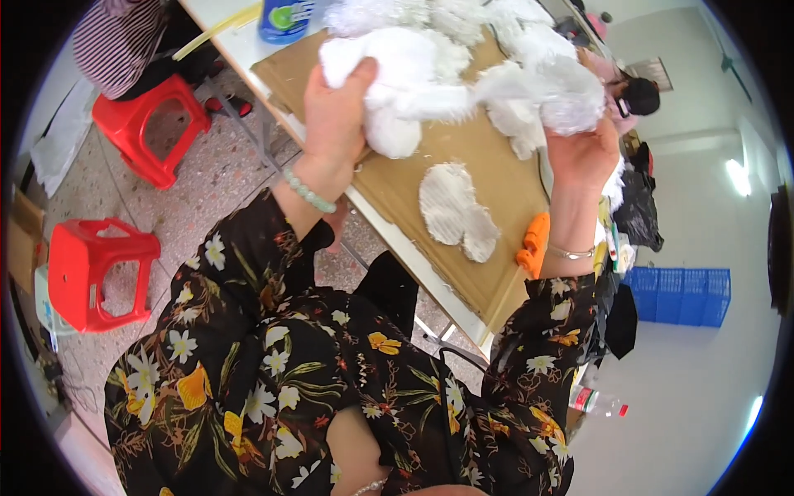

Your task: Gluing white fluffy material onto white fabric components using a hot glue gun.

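My left hand [332,116], with a green bead bracelet at its wrist, is closed on a white plush piece [397,66], thumb on top. From it a fluffy white band [438,102] stretches toward a second white plush piece [571,95] on the right. My right hand [584,153] holds that piece from below, its fingers partly hidden by the fur. I cannot tell whether the two pieces are joined. Below them, a flat off-white fabric cutout [455,211] with rounded lobes lies on the cardboard [397,186].
An orange-handled cutter [534,240] lies by my right forearm. More white fur pieces [447,21] and a blue bottle [285,21] sit at the table's far side. Red stools [99,273] stand left, where a person in striped clothing [118,41] sits. Another person [637,97] is far right, near blue crates [682,295].
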The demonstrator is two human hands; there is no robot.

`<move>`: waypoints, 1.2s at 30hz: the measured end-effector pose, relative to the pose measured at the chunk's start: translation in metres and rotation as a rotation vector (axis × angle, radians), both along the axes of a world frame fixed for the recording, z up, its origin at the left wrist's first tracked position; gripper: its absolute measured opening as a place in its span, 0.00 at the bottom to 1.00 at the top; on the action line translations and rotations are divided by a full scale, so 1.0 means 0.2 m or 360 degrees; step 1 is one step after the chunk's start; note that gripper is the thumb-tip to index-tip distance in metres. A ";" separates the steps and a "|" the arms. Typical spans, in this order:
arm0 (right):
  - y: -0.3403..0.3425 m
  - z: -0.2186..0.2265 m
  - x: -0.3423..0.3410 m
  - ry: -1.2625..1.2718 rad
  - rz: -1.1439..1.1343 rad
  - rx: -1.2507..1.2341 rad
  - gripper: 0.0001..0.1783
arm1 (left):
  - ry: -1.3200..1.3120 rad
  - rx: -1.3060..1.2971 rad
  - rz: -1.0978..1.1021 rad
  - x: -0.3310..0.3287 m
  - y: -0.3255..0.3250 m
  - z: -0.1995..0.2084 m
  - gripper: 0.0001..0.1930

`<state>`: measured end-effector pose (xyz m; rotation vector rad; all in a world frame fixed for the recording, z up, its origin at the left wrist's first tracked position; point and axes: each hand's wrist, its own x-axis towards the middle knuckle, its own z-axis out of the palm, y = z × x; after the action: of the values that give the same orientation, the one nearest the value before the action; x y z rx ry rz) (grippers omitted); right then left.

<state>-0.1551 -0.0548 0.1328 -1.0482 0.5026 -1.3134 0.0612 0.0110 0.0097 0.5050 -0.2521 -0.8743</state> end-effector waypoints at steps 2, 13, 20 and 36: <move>-0.08 0.03 -0.09 -0.0086 -0.0142 0.0028 0.23 | -0.0004 0.0021 0.0012 0.02 0.01 -0.01 0.17; -0.24 0.03 -0.68 -0.0120 -0.0389 -0.0042 0.24 | -0.0184 -0.0035 -0.0178 0.00 0.00 0.00 0.19; -0.45 0.01 -0.75 0.0144 -0.0631 0.0121 0.21 | -0.0219 0.0051 -0.0207 0.01 0.01 0.03 0.20; -0.35 0.01 -0.12 0.1580 -0.0716 -0.0627 0.13 | -0.0160 -0.0043 -0.0178 0.00 0.00 0.04 0.18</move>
<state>-0.1786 -0.1243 0.1357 -2.0059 1.3105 -1.2232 0.0605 0.0101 0.0168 0.5143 -0.3866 -0.9539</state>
